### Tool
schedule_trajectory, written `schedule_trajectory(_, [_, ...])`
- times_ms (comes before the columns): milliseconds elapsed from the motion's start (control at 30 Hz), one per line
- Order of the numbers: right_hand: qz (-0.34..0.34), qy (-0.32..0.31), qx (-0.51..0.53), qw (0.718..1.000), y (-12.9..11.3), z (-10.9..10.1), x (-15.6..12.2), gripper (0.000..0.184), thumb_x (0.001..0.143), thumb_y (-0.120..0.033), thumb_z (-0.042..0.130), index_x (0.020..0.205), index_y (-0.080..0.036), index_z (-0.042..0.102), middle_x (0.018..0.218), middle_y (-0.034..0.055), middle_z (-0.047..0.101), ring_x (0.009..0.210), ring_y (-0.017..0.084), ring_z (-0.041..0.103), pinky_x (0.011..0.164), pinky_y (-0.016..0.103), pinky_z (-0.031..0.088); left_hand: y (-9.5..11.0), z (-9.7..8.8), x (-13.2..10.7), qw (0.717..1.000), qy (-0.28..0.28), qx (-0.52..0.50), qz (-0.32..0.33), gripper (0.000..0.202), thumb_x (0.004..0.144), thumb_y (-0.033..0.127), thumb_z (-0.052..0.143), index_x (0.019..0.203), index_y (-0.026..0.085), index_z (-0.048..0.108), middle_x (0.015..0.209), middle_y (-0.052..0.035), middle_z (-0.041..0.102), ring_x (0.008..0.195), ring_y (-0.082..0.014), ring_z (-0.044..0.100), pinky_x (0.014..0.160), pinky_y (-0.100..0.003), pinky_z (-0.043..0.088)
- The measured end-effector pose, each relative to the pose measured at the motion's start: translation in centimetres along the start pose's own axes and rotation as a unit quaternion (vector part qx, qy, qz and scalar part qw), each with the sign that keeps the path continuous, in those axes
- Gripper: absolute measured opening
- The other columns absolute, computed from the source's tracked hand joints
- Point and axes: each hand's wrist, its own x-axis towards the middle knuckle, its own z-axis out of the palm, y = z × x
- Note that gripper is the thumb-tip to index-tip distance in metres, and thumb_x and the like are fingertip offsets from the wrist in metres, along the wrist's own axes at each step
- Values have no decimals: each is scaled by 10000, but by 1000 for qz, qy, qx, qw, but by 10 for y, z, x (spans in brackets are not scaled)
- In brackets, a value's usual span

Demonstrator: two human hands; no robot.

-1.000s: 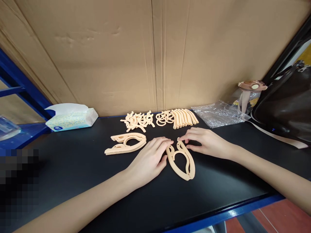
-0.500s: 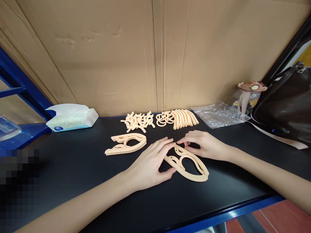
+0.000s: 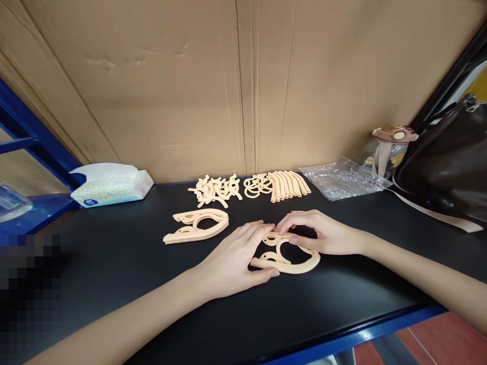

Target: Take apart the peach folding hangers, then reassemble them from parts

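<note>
A beige plastic folding hanger [image 3: 300, 267] lies folded on the black table, its two arms pointing left. My left hand [image 3: 238, 261] rests at the hanger's left end, thumb along the near arm and fingers at the far arm's tip. From the right, my right hand [image 3: 319, 230] grips the far arm between thumb and fingers. Those fingers partly cover the far arm. Left of my hands, more folded hangers [image 3: 216, 230] lie in a stack.
Along the back lie a heap of hooked beige pieces [image 3: 215, 190], several curved pieces [image 3: 256, 185] and a row of hanger arms [image 3: 289, 186]. A tissue pack [image 3: 114, 190] stands left. At right are a clear plastic bag [image 3: 342, 180], a bottle [image 3: 393, 147] and a dark bag [image 3: 445, 157].
The hanger has turned so its arms lie more level and has shifted slightly left and away from me. My right hand has closed onto its far arm.
</note>
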Motion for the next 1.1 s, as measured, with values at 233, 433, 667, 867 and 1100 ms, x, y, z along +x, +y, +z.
schedule_trajectory(233, [21,25,107,994,-1,0,2,174,890,-336,537,893,-166,574,1102,72,594,917,148,591,819,309,481,5,-4,2,1000,2,-20,9,674,749,368,695,1330,241,377,1205,-60,570,1071,-231,544,912,-375,477])
schedule_trajectory(433, [95,69,103,988,5,-7,1,336,901,-474,476,896,-157,590,822,20,588,724,125,530,648,260,433,4,-4,1,988,130,55,70,597,743,335,667,1268,192,422,1248,-92,545,1079,-240,539,924,-377,451])
schedule_trajectory(667, [133,45,205,969,11,-9,1,345,865,-485,542,749,-161,513,589,-38,511,529,77,463,504,207,370,-6,-6,1,969,208,132,36,570,802,394,646,1277,178,416,1255,-104,542,1119,-255,537,937,-399,456])
schedule_trajectory(867, [156,45,277,947,8,-7,3,330,835,-446,602,697,-169,488,545,-56,478,491,69,466,483,203,393,-8,-5,2,978,163,127,33,699,759,472,686,1317,195,370,1271,-98,530,1131,-257,536,938,-396,467])
schedule_trajectory(1100, [156,36,298,941,10,-3,3,299,839,-425,607,732,-164,506,565,-54,494,512,73,484,513,213,415,-6,-6,3,979,164,116,38,701,772,457,678,1334,216,337,1266,-95,531,1125,-262,538,938,-413,462])
